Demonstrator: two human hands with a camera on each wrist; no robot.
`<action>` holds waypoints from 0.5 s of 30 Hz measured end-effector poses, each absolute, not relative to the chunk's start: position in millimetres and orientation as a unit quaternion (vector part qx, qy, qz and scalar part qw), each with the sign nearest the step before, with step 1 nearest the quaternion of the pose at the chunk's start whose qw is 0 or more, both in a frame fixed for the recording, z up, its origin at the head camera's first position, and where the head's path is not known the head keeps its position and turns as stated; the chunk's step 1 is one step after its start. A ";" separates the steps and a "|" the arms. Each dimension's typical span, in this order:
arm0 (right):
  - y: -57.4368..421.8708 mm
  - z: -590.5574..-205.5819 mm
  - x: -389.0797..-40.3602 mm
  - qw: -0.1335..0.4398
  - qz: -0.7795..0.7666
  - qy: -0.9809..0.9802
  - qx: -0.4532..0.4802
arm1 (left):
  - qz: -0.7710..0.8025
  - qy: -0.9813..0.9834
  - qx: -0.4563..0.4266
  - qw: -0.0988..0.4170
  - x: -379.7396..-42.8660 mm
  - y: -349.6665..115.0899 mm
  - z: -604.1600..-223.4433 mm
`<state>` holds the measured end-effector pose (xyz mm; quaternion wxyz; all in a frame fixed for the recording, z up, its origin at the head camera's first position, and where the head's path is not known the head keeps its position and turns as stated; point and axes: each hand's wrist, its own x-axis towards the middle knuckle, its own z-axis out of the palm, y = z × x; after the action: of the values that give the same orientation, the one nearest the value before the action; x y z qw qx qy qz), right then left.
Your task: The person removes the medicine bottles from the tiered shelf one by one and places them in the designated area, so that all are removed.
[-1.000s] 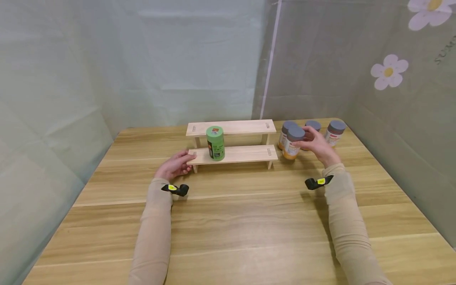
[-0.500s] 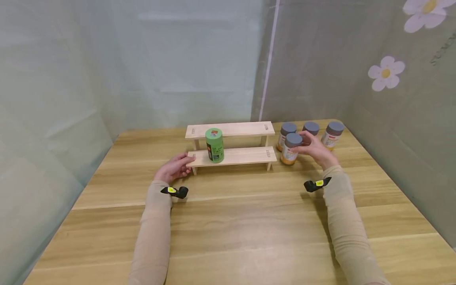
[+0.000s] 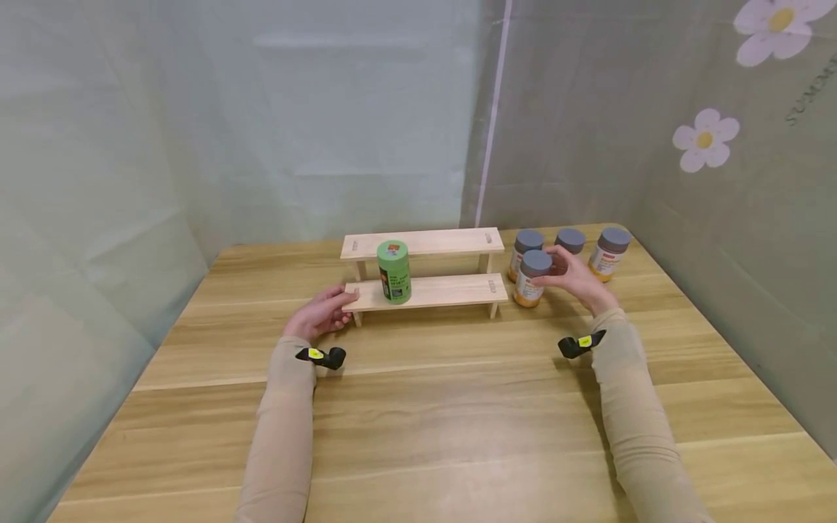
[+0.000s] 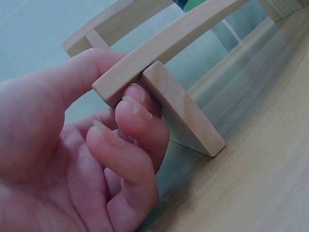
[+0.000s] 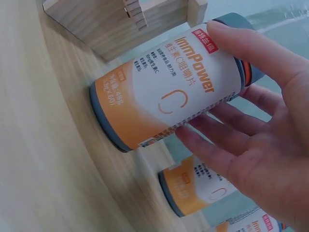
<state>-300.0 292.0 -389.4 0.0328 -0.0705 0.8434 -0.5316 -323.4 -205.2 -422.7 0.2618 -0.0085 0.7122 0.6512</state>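
Note:
My left hand grips the left end of the lower board of a two-tier wooden shelf. In the left wrist view the thumb lies over the board and the fingers curl beneath it, beside the leg. At the shelf's right end, my right hand holds an upright vitamin C tablet bottle with a grey lid and an orange-and-white label. The thumb lies across its upper label and the fingers are behind. On the lower board, left of centre, stands a green lidded canister.
Behind the held bottle are two more grey-lidded bottles, one at the left and one partly hidden by the hand. Another bottle stands farther right, near the table's back right corner. Fabric curtains hang behind the wooden table.
My right hand has brought the held bottle slightly down and left, away from the bottles behind. The left hand keeps its grip on the shelf. The head view has tilted up a little.

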 end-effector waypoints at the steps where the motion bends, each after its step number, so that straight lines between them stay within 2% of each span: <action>1: 292.0 -389.0 -300.1 0.033 -0.530 0.844 -0.071 | 0.650 0.713 -0.009 0.261 -323.3 -205.2 -423.2; 9: 291.2 -381.9 -298.2 0.041 -0.512 0.854 -0.080 | 0.653 0.713 -0.012 0.255 -322.1 -204.9 -421.6; 15: 294.5 -373.4 -290.7 0.019 -0.527 0.846 -0.077 | 0.655 0.711 -0.016 0.255 -322.6 -205.4 -423.0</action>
<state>-290.7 294.5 -373.4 0.0194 -0.0774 0.8462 -0.5268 -322.6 -205.4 -423.0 0.2551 -0.0156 0.7113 0.6548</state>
